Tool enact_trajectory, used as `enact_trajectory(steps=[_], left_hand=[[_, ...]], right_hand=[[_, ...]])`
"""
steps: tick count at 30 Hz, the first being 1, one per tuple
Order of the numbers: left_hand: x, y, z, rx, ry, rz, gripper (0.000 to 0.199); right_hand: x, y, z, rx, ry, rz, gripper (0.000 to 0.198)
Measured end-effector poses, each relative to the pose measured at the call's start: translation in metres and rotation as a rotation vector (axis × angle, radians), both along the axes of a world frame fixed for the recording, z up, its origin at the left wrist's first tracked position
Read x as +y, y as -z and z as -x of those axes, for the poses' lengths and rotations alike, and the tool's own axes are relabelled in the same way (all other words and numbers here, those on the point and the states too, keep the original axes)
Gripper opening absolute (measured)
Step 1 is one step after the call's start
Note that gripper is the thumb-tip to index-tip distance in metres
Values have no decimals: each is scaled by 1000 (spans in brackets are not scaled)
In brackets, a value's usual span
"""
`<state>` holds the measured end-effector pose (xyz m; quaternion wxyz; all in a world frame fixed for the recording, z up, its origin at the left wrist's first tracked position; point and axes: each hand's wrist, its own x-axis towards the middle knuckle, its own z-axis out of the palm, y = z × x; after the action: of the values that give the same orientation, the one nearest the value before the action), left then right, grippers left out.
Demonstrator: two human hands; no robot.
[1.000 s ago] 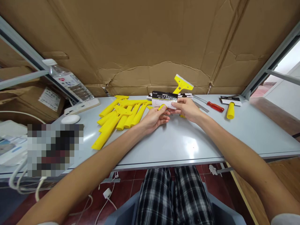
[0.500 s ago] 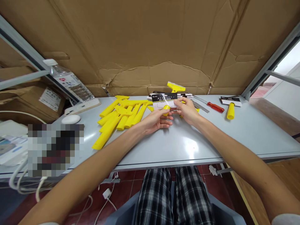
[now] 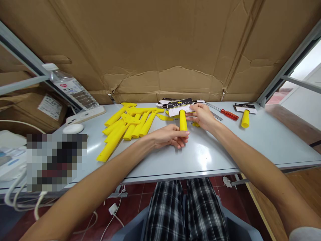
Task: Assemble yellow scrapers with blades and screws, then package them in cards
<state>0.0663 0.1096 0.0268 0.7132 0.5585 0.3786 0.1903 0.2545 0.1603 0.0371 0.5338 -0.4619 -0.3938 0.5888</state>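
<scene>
My left hand [image 3: 174, 136] pinches the lower end of a yellow scraper handle [image 3: 183, 121] between thumb and fingers. The handle comes out from a black and white printed card [image 3: 175, 111], which hides the scraper's head. My right hand [image 3: 202, 115] grips the card at its right edge, thumb on top. Behind the card lie more printed cards [image 3: 164, 101], partly covered. Left of my hands is a pile of yellow scraper handles [image 3: 112, 142]. Some small yellow pieces [image 3: 164, 117] sit beside the card.
A red-handled screwdriver [image 3: 229, 114] and a metal strip [image 3: 216, 116] lie to the right. Farther right is another carded scraper [image 3: 245, 118]. On the left are a water bottle [image 3: 72, 87], a power strip [image 3: 92, 113] and a white mouse [image 3: 73, 129]. Cardboard [image 3: 160, 43] walls the back.
The yellow handle has slid down through the card toward me, and the scraper head is now out of sight behind it. My left hand moved down with the handle's end.
</scene>
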Motion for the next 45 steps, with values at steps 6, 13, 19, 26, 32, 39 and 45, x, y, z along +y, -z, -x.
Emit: enact_trajectory(steps=[6, 13, 19, 26, 32, 39, 45], left_hand=[[-3, 3, -1, 139, 103, -165, 47], [5, 3, -5, 32, -343, -143, 49], [15, 6, -2, 6, -420, -140, 38], [8, -1, 1, 150, -150, -278, 50], [17, -9, 12, 306, -186, -277, 63], [32, -8, 17, 0, -634, -256, 42], [41, 4, 15, -284, -816, -270, 42]], right_hand=[[-1, 0, 2, 14, 16, -24, 23], [-5, 5, 8, 38, -2, -43, 23], [-10, 4, 7, 17, -124, -11, 32], [-2, 0, 1, -27, 0, -36, 34], [-1, -2, 1, -5, -5, -12, 31], [-6, -3, -1, 12, -175, -40, 38], [-14, 4, -2, -11, -381, -71, 71]])
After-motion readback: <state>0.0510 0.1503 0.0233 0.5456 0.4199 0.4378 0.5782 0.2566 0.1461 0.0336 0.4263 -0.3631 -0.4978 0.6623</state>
